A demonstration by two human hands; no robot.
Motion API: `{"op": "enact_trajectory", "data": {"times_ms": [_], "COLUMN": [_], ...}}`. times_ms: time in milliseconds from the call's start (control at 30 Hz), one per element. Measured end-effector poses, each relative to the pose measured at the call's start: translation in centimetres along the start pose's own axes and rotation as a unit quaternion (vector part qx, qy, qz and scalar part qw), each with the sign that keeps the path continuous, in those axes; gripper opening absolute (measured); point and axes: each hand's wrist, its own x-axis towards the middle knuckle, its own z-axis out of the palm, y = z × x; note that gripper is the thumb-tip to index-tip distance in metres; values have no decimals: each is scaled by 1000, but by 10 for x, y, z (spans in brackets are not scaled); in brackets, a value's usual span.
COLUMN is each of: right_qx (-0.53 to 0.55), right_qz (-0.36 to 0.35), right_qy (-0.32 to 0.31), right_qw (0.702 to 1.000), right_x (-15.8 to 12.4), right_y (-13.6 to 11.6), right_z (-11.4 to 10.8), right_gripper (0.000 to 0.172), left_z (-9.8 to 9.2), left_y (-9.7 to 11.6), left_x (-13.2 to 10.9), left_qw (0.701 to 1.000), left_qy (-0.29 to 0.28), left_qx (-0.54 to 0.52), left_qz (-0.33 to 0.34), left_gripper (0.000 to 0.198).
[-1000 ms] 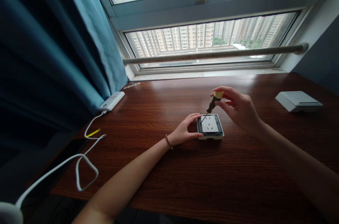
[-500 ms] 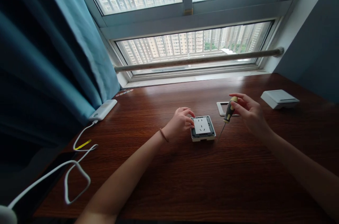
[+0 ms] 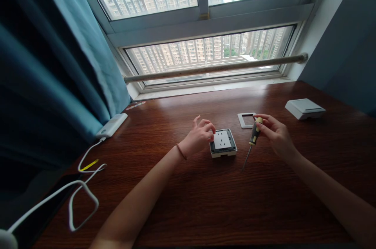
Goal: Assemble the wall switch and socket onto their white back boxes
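Note:
A wall socket [image 3: 222,140] lies on the wooden desk, its white outlet panel set in a dark frame on a pale base box. My left hand [image 3: 199,134] is at the socket's upper left edge, thumb and index finger curled together over it. Whatever may be between these fingertips is hidden or too small to see; the little finger sticks up. Right of the socket, my right hand [image 3: 274,133] grips a screwdriver [image 3: 255,133] by its dark and yellow handle. The thin shaft slants down to the left, its tip apart from the socket.
A white cover frame [image 3: 241,121] lies behind the screwdriver. Farther right sits a white box-shaped unit [image 3: 305,108]. On the left, a white power strip [image 3: 112,125] trails a looped cable [image 3: 95,198] with a yellow tag [image 3: 89,165]. A blue curtain [image 3: 96,76] hangs beside the window.
My left hand's fingers have drawn up and closed in at the socket's edge, little finger raised. The screwdriver has dropped slightly toward me. The whole view has shifted a little.

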Motion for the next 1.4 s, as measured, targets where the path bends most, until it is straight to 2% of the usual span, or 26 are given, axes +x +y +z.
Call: {"op": "enact_trajectory", "data": {"times_ms": [233, 567, 800, 1067, 1233, 1400], "right_qx": [4, -2, -7, -27, -37, -43], "right_qz": [6, 1, 8, 5, 19, 29], "right_qy": [1, -5, -12, -20, -35, -58], "right_qw": [1000, 1000, 1000, 999, 999, 997], "right_x": [-1, -2, -5, -5, -8, -12], "right_y": [0, 0, -5, -4, -1, 3], "right_z": [1, 2, 6, 7, 10, 14], "right_gripper": [30, 29, 29, 30, 31, 33], "left_z": [-2, 7, -1, -3, 0, 5], "left_y": [-6, -11, -5, 1, -3, -7], "left_x": [-2, -6, 4, 6, 4, 3], "left_qw": [999, 998, 998, 999, 1000, 997], "left_qy": [30, 16, -3, -25, -20, -33], "left_qx": [-15, -50, -39, 14, -4, -67], "left_qz": [-9, -28, -56, -17, -6, -16], "left_gripper": [15, 8, 7, 9, 11, 15]}}
